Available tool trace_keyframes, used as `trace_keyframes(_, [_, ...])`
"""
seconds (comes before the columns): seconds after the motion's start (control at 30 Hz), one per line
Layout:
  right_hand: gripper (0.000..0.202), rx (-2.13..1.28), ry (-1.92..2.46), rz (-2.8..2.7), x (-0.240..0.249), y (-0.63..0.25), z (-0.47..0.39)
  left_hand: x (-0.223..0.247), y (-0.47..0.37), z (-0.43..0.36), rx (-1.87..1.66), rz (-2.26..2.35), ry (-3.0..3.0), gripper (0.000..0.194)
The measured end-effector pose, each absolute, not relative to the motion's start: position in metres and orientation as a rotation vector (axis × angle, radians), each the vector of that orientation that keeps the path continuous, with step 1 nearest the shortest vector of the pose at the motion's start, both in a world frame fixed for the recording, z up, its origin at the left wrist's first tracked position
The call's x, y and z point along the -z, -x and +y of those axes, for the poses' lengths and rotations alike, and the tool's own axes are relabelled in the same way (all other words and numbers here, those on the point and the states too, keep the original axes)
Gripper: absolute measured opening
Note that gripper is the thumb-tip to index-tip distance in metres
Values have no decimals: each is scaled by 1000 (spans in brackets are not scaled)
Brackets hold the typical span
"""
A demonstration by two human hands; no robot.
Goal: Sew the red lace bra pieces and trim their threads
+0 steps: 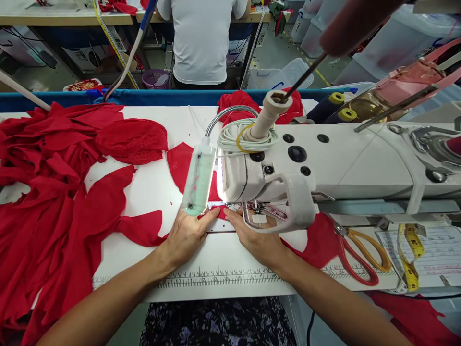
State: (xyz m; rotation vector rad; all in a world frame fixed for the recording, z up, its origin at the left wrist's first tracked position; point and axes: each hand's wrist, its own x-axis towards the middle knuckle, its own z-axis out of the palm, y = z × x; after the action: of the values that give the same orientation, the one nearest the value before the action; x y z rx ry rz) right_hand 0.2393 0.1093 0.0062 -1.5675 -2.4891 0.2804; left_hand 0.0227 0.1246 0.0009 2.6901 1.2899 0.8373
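Both hands rest on the white sewing table (187,287), just in front of the head of a sewing machine (338,158). Between them lies a small piece of red fabric (219,212). My left hand (187,235) presses this piece at its left side, thumb pointing right, fingertips partly behind a hanging clear lamp (199,180). From the right, my right hand (254,240) touches the same piece with its thumb and forefinger; its other fingers are hidden under the machine's guard. Another red piece (182,166) extends behind the lamp.
A big heap of red fabric (54,192) covers the table's left. Orange-and-red-handled scissors (360,250), a yellow tape measure (410,259) and a written paper (441,254) lie at right. Beyond the blue edge sits a person in a white shirt (201,41).
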Motion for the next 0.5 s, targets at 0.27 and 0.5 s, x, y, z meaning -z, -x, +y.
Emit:
trace_keyframes(0.27, [55, -261, 1547, -2448, -6, -239, 108, 1, -23, 124, -870, 1266, -2651, 45])
trace_keyframes(0.5, [59, -221, 1556, -2508, -9, -239, 107, 0, -22, 126, -906, 1222, -2639, 44])
